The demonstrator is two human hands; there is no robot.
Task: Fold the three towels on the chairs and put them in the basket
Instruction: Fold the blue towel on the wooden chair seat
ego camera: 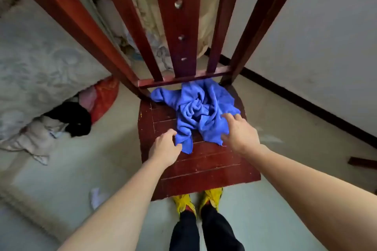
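At the bottom centre of the frame my yellow shoes (204, 199) stand just under the front edge of the chair (206, 169), a red-brown wooden one with a scuffed plank seat. Both my bare forearms reach up from the lower corners.

My left hand (165, 147) is at the near left corner of the blue towel (200, 108). Its fingers and thumb are curled in, pinching the narrow tail of cloth that trails toward me. My right hand (239, 131) lies at the towel's near right edge with the fingers spread apart and relaxed, the tips touching the cloth and closed on nothing.

The towel sits crumpled in a twisted heap on the back half of the seat, its far edge against the lower rail of the backrest. The backrest slats rise to the top of the frame.

On the floor at lower left lies a small white scrap (97, 196). At middle left a black cloth (71, 118) and a red bundle (105, 98) sit beneath a pale patterned bed cover (40, 63). At right, a white wall (316, 36) meets the floor along a dark skirting (306, 104).
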